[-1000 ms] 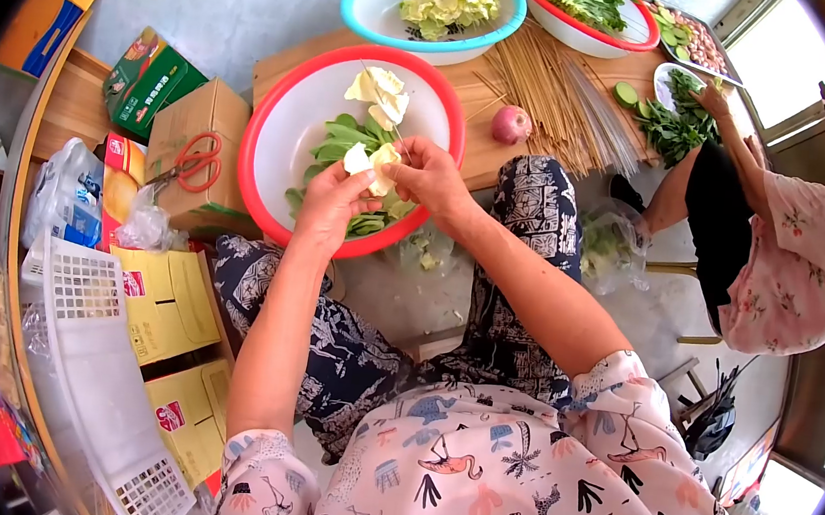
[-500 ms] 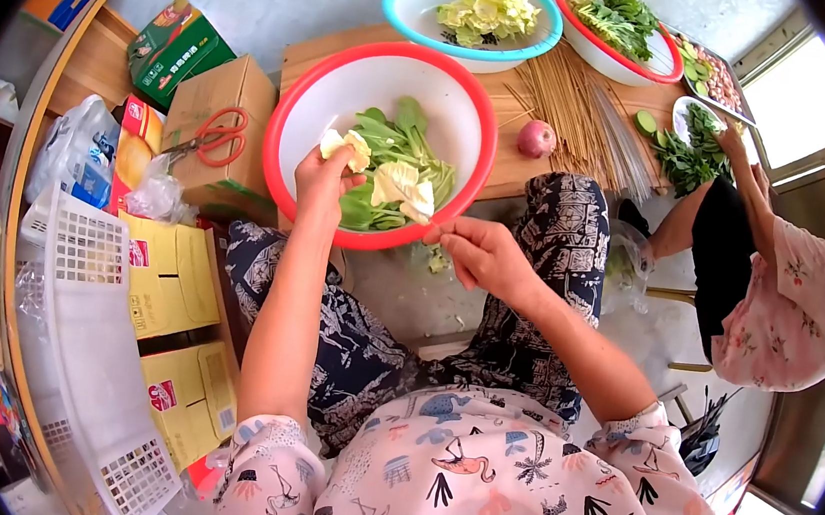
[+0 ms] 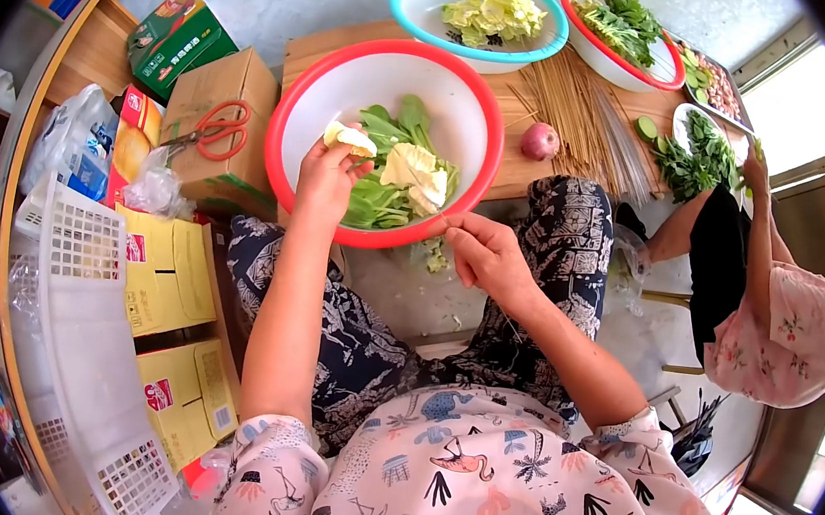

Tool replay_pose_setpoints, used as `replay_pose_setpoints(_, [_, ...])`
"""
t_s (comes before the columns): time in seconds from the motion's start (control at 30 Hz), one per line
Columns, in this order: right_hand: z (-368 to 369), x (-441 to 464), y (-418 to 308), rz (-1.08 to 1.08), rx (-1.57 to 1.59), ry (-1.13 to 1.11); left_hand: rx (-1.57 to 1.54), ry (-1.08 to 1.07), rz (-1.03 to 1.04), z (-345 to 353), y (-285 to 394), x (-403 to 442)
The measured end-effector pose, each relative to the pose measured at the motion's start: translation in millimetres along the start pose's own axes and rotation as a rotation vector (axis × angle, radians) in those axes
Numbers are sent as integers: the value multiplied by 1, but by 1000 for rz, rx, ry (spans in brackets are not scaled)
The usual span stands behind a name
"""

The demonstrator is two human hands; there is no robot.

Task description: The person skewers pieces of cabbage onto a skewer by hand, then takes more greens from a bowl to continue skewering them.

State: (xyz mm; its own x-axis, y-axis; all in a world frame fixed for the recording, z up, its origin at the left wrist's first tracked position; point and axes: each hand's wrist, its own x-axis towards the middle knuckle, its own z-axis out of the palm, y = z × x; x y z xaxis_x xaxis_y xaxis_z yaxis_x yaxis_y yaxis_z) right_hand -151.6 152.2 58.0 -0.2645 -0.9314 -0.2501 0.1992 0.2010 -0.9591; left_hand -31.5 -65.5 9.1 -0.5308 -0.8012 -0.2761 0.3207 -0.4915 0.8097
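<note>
My left hand (image 3: 325, 180) pinches a pale yellow cabbage leaf piece (image 3: 350, 138) over the left part of a white basin with a red rim (image 3: 289, 94). At the basin's near right rim, my right hand (image 3: 488, 255) is closed in a pinch on a thin skewer, mostly hidden by the fingers. A larger cabbage leaf (image 3: 416, 174) appears to be on the skewer's far end, above the green leafy vegetables (image 3: 371, 203) in the basin. The two leaf pieces are apart.
On the wooden table lie many bamboo skewers (image 3: 573, 114) and a red onion (image 3: 540, 141). Behind stand a blue-rimmed basin (image 3: 398, 10) of cabbage and a red-rimmed basin (image 3: 675, 74) of greens. Scissors (image 3: 217, 129) rest on a cardboard box (image 3: 239, 89). Another person (image 3: 776, 336) sits right.
The skewered cabbage leaf has shifted slightly up and right. My left hand stays nearly in place with its piece. The other person's hand has moved away from the plate of greens.
</note>
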Motion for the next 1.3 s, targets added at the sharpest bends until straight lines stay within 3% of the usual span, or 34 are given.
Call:
replay_pose_setpoints(0.1, [-2,0,1,14,-20,-25,-78,-177,-34,1,3,-2])
replay_pose_setpoints(0.63, [3,1,3,2,-122,-38,-82,-123,18,8,-16,4])
replay_pose_setpoints(0.73, [3,2,3,-3,-120,-32,-115,-197,16,13,-14,0])
replay_pose_setpoints(0.8, [3,3,2,0,-116,-24,-231,-31,-101,21,-11,-6])
replay_pose_setpoints(0.9, [2,4,3,-10,-105,-20,-126,-41,-161,12,-10,0])
replay_pose_setpoints(1.03, [2,4,4,-13,-94,-18,-19,-109,-74,5,-15,-1])
replay_pose_setpoints(1.3, [7,0,6,21,-61,-9,-164,51,-116,9,-8,-4])
